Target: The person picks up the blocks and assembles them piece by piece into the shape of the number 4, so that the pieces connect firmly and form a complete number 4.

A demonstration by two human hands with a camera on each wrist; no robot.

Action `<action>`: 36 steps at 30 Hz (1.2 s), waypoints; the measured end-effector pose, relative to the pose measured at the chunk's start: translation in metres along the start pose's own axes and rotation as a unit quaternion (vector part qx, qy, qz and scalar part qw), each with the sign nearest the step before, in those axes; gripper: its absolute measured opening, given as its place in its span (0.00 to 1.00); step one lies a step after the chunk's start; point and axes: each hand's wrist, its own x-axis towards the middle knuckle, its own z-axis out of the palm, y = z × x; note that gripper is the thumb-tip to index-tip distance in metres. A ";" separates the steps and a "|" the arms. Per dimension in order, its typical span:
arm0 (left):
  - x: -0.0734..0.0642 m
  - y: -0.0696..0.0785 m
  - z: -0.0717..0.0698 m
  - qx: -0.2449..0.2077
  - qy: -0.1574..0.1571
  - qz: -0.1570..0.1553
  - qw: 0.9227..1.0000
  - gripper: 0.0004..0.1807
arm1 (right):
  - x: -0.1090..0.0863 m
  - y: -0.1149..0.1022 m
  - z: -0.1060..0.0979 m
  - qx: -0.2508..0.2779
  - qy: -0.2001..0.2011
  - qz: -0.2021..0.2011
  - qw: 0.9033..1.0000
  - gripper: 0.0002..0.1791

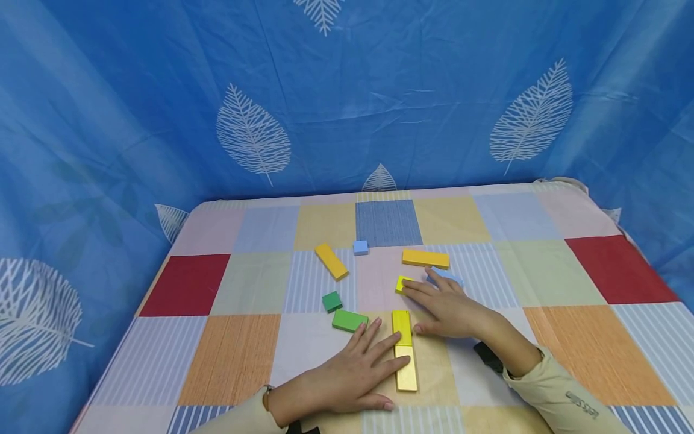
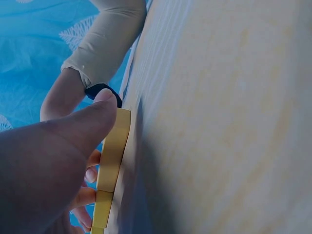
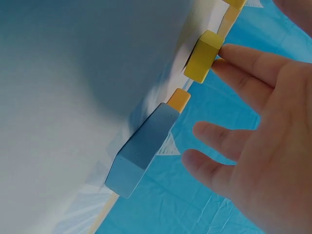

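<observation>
Two yellow blocks lie end to end in front of me: a bright yellow block (image 1: 401,322) farther off and a paler yellow block (image 1: 408,381) nearer. My left hand (image 1: 352,371) is spread flat from the left, with fingertips at the left side and top of this pair. Fingers extended, my right hand (image 1: 452,310) reaches in from the right; its fingertips touch a small yellow block (image 1: 399,284), also seen in the right wrist view as a yellow block (image 3: 204,57). Beyond that hand, a blue block (image 1: 454,278) is partly hidden by its fingers.
Near the left fingertips lie a light green block (image 1: 347,320) and a small dark green block (image 1: 332,301). Farther back are two orange blocks, one slanted (image 1: 331,261) and one crosswise (image 1: 425,258), plus a small blue block (image 1: 360,248). A patchwork cloth (image 1: 244,361) covers the table.
</observation>
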 end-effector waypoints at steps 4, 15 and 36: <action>0.000 0.000 0.000 0.001 0.002 0.001 1.000 0.34 | 0.000 -0.001 0.001 0.008 -0.004 -0.008 1.000 0.36; 0.000 -0.001 0.001 -0.006 0.000 0.001 1.000 0.34 | 0.000 -0.003 0.001 0.016 -0.023 -0.029 0.999 0.36; 0.000 -0.001 0.001 0.016 0.013 0.001 1.000 0.35 | -0.002 0.001 -0.004 0.037 -0.048 -0.071 0.996 0.35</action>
